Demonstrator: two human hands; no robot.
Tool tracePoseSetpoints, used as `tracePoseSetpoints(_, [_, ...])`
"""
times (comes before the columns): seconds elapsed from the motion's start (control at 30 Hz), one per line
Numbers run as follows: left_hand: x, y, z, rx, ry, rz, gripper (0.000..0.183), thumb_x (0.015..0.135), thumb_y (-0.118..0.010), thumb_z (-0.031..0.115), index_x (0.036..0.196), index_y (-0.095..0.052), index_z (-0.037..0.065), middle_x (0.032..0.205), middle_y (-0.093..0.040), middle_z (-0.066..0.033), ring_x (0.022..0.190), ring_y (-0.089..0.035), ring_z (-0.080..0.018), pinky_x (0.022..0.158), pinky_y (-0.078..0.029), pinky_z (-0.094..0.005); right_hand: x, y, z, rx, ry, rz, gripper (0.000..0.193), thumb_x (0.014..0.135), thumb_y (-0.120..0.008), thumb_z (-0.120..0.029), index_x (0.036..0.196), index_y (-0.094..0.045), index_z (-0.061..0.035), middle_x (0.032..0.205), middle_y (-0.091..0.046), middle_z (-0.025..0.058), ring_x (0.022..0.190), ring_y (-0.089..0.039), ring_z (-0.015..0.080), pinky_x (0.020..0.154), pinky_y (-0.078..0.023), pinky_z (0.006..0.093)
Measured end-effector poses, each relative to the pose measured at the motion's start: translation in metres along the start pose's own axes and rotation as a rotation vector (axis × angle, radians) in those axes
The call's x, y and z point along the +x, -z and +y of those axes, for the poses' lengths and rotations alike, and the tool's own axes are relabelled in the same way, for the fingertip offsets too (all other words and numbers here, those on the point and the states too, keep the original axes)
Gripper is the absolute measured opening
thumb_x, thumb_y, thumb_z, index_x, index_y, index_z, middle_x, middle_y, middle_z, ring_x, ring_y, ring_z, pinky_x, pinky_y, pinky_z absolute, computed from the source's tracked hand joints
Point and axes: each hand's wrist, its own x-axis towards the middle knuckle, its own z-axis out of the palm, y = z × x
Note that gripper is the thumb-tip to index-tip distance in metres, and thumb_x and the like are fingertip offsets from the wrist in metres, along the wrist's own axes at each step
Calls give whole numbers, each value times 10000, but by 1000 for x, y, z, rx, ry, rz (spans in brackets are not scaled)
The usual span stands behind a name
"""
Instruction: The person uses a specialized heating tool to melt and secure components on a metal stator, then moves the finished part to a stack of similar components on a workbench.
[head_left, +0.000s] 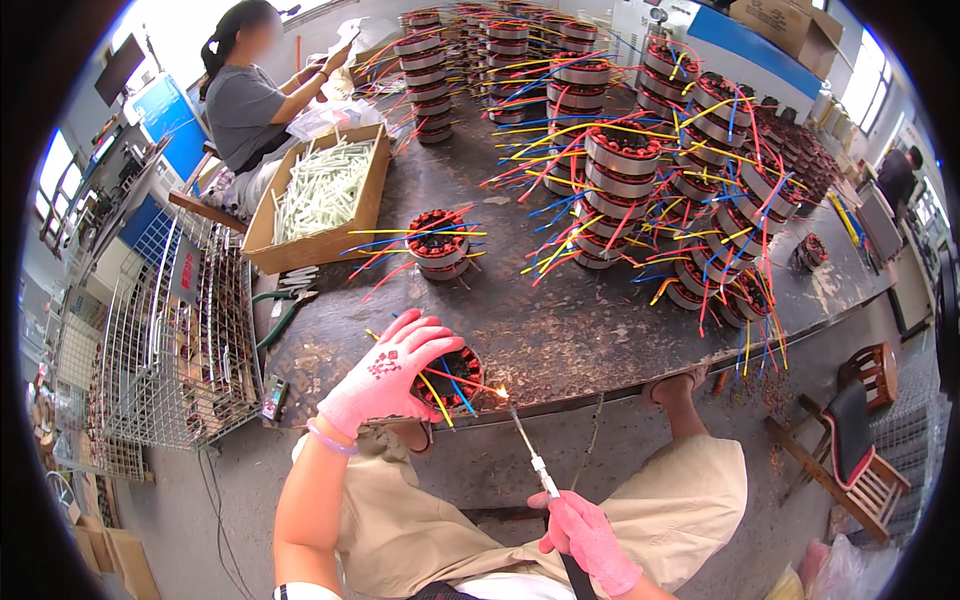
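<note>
head: fingers (pixel 425 345) of the pink-gloved left hand (pixel 385 375) curl over a wound stator (pixel 455 378) at the near desk (pixel 560 330) edge | right hand (pixel 588 535) closed round a slim torch (pixel 530 452), flame (pixel 500 393) touching the stator's wire ends | other stators stacked farther back.

Cardboard box (pixel 330 240) of white tubes (pixel 322 185) on dark surface (pixel 600 330), stacked wired coils (pixel 620 190) far side, wire basket (pixel 170 350) left, wooden chair (pixel 860 450) right.
</note>
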Motion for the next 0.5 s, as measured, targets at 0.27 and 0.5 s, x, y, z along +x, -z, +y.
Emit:
tracePoseSetpoints(0.27, [-2, 0, -2, -21, -7, -18, 1022, 483, -895, 328, 1393, -484, 110, 1394, -521, -88, 1370, -402, -336, 1197, -261, -499, 3, 1, 6, 65, 12, -14, 352, 1041, -491, -251, 1214, -593, 37, 594, -450, -24, 526, -431, 61, 608, -529, 282])
tracePoseSetpoints(0.5, [-2, 1, -2, -28, -12, -25, 1011, 490, -895, 297, 1396, -486, 111, 1395, -522, -91, 1370, -404, -325, 1202, -254, -496, 1, -2, 0, -81, 43, 12, 390, 1045, -454, -261, 1209, -584, 68, 573, -446, -17, 491, -412, 74, 580, -523, 274])
